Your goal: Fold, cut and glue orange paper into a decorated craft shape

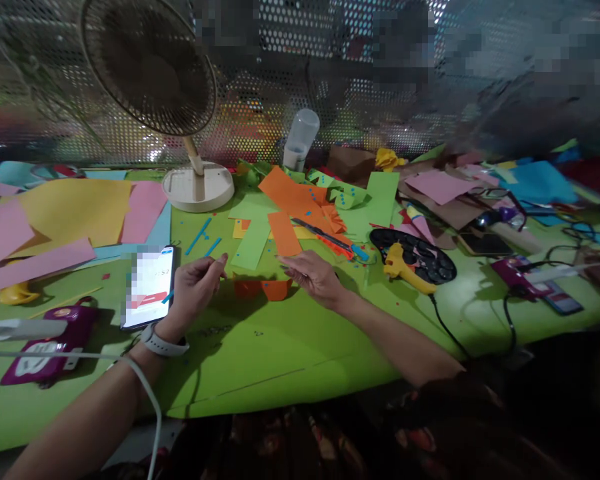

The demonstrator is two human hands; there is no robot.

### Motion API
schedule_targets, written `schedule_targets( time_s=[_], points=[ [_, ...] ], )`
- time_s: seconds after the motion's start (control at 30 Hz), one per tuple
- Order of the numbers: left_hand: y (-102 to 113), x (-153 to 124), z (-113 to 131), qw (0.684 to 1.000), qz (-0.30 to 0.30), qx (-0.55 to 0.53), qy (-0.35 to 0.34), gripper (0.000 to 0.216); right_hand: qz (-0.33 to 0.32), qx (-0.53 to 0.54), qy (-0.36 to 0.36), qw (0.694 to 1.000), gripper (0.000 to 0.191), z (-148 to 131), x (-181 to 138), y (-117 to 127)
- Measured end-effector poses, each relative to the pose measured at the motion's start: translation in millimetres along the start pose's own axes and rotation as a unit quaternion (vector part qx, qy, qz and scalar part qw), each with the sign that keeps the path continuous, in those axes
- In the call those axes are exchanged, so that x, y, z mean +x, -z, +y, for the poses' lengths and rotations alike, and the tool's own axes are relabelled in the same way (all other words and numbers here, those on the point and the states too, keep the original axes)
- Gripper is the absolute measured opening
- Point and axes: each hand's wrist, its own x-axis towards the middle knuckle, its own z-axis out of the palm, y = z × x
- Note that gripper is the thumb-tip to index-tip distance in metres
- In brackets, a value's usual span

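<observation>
My left hand [198,287], wearing a grey watch band [163,341], is raised with its fingers curled into a pinch. A blue paper strip [167,297] shows beside it over the phone; whether the hand holds it I cannot tell. Across from it, my right hand [316,275] has its fingers pressed together, and anything in them is too small to make out. Between the hands sits a folded orange paper piece [276,289] with a blue dot. Just beyond are an orange paper strip [284,233] and a light green strip [251,243].
A lit phone [149,290] lies left, before a purple pouch-like item [55,347]. Behind stand a fan [199,187] and a clear bottle [303,133]. Scissors [325,235], a yellow glue gun [405,270] on a black palette [443,267], cables and coloured paper [75,210] surround the work area.
</observation>
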Motion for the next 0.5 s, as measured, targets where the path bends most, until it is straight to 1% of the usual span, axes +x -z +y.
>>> schedule_targets(
  time_s=[0.07,0.13,0.2,0.3,0.4,0.5],
  points=[
    [-1,0,0,1.000,-0.006,0.002,-0.003,0.036,0.029,0.003,-0.010,1.000,0.036,-2,3,13],
    [-2,1,0,1.000,-0.015,0.002,0.003,0.036,0.066,0.028,-0.035,0.997,0.034,-2,8,31],
    [-3,0,1,1.000,-0.023,0.004,0.011,0.036,0.125,0.067,-0.094,0.985,0.032,2,11,52],
    [-5,0,1,0.999,-0.032,0.005,0.012,0.036,0.200,0.120,-0.201,0.951,0.037,17,12,80],
    [-6,-1,0,0.999,-0.036,0.010,0.012,0.035,0.237,0.127,-0.262,0.927,0.045,37,5,95],
    [-6,-2,0,0.999,-0.043,0.014,0.017,0.035,0.255,0.106,-0.300,0.913,0.044,52,-8,104]
  ],
)
